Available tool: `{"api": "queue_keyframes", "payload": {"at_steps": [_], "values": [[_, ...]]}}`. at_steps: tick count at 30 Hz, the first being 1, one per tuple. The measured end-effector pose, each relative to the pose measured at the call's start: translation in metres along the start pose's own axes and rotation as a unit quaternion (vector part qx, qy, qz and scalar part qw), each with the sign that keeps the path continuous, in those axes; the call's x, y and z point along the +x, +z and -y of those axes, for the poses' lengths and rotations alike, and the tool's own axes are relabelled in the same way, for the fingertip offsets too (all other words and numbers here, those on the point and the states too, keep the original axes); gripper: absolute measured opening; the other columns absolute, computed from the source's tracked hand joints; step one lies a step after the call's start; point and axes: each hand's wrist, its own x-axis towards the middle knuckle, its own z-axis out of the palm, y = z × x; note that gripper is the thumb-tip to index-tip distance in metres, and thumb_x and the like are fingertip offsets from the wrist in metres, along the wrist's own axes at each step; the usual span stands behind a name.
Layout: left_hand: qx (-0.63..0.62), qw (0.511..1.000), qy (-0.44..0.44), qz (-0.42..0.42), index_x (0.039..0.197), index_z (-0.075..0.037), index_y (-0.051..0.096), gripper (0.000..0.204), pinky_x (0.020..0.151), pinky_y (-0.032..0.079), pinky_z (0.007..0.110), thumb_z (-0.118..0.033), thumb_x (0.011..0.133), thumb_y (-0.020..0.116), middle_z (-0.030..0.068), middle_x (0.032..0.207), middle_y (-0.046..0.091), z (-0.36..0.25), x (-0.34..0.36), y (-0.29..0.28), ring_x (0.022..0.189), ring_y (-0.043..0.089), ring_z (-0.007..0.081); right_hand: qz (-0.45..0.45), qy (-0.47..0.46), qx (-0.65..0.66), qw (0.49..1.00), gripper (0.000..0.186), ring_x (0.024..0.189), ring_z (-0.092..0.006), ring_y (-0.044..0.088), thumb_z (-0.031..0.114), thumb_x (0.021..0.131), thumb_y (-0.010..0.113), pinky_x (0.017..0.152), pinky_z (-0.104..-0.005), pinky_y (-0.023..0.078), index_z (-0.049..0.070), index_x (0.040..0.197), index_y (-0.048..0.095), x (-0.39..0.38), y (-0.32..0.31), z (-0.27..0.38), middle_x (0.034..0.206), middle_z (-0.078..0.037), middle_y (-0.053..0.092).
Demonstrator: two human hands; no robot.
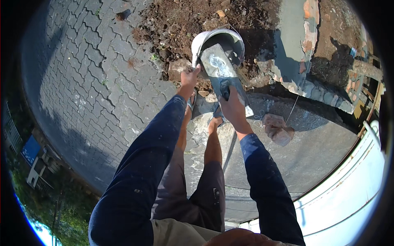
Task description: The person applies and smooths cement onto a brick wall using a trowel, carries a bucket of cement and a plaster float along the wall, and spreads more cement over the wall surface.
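My right hand (234, 107) is closed round the handle of a long, flat plastering float (221, 70). Its far end, smeared with pale wet mortar, reaches into the mouth of a white bucket (200, 42). The bucket tilts toward me, and shadow hides most of its inside. My left hand (189, 78) has its fingers closed on the near left part of the bucket's rim.
Loose brown soil (176, 24) lies behind the bucket. To the right runs a low wall with a smoothed grey face (289, 37) and a taut string. Broken bricks (279, 129) sit on the pavement at right. Interlocking pavers (90, 74) cover the left. My feet stand close below the bucket.
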Motion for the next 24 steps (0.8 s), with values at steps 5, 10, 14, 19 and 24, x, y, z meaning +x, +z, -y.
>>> {"api": "queue_keyframes", "payload": {"at_steps": [5,10,14,19,24], "values": [[0.185,0.971,0.153,0.001,0.079,-0.003,0.058,0.032,0.055,0.042,0.034,-0.033,0.083,0.069,0.0045,0.066,0.059,-0.018,-0.008,0.003,0.058,0.051,0.0142,-0.005,-0.061,-0.11,0.992,0.056,0.104,-0.0431,0.057,0.034,0.088,0.056,0.087,-0.0483,0.045,0.006,0.132,0.036,0.102,0.014,0.005,0.111,-0.026,0.059],[0.203,0.962,0.166,-0.074,0.088,-0.002,0.053,0.034,0.061,0.044,0.036,-0.034,0.087,0.065,0.0101,0.07,0.058,-0.059,-0.003,0.021,0.063,0.055,0.0203,-0.097,-0.247,-0.076,0.961,0.054,0.113,-0.0377,0.051,0.027,0.084,0.065,0.096,-0.0443,0.041,0.005,0.13,0.046,0.146,0.016,-0.003,0.122,-0.021,0.054],[0.212,0.948,0.145,-0.188,0.09,0.0,0.052,0.034,0.064,0.045,0.036,-0.033,0.089,0.062,0.0122,0.074,0.06,-0.061,-0.007,-0.024,0.066,0.056,0.022,-0.118,-0.338,-0.125,0.925,0.048,0.108,-0.0347,0.052,0.026,0.08,0.068,0.093,-0.0445,0.04,0.008,0.123,0.054,0.103,0.014,0.044,0.119,-0.016,0.055],[0.115,0.973,0.04,-0.195,0.103,-0.003,0.047,0.032,0.06,0.05,0.03,-0.033,0.094,0.055,0.0035,0.076,0.054,-0.021,0.02,-0.082,0.062,0.054,0.0125,-0.075,-0.419,-0.259,0.867,0.045,0.124,-0.0269,0.043,0.033,0.08,0.067,0.104,-0.0466,0.031,0.015,0.121,0.059,0.077,0.047,0.035,0.135,-0.004,0.046],[-0.011,1.0,-0.007,-0.025,0.112,-0.005,0.044,0.033,0.072,0.057,0.036,-0.034,0.097,0.048,0.0057,0.085,0.054,-0.027,0.019,-0.083,0.075,0.061,0.0171,-0.193,-0.365,-0.293,0.862,0.05,0.128,-0.0283,0.039,0.033,0.081,0.064,0.106,-0.0513,0.027,0.016,0.127,0.054,0.072,0.038,0.052,0.138,-0.008,0.043]]}}
